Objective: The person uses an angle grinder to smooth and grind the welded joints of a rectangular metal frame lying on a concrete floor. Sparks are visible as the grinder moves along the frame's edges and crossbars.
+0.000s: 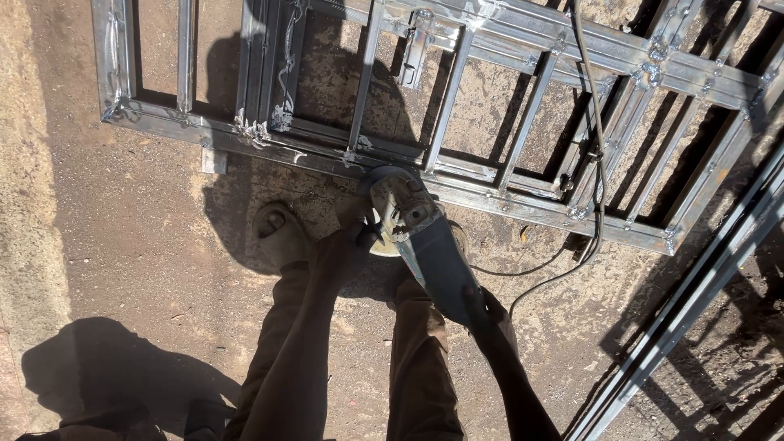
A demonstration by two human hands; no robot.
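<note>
Grinder: an angle grinder (420, 237) with a grey body and a worn, paint-chipped metal head, tilted down so its guard and disc meet the lower rail of the frame.
Grinder position: in front of the person's legs, above the ground, its head at the near edge of the frame and its rear end toward the right hand.
Left hand: the left hand (353, 233) sits at the side of the grinder's head, fingers closed around what seems to be a side handle; shadow hides the detail.
Right hand: the right hand (483, 309) wraps the rear of the grinder body, fingers closed on it.
Frame: a welded metal frame (457, 106) of bright square tubing lies flat on the ground, with upright bars and rough weld beads at the joints.
Cable: a dark power cable (590, 139) runs across the frame and loops over the ground to the grinder's rear.
Foot: 1 sandalled foot (280, 233) stands just left of the grinder, near the frame's rail.
Bars: loose dark steel bars (694, 318) lie diagonally at the right.
Ground: rough, sunlit concrete ground (122, 245) with hard shadows.
</note>
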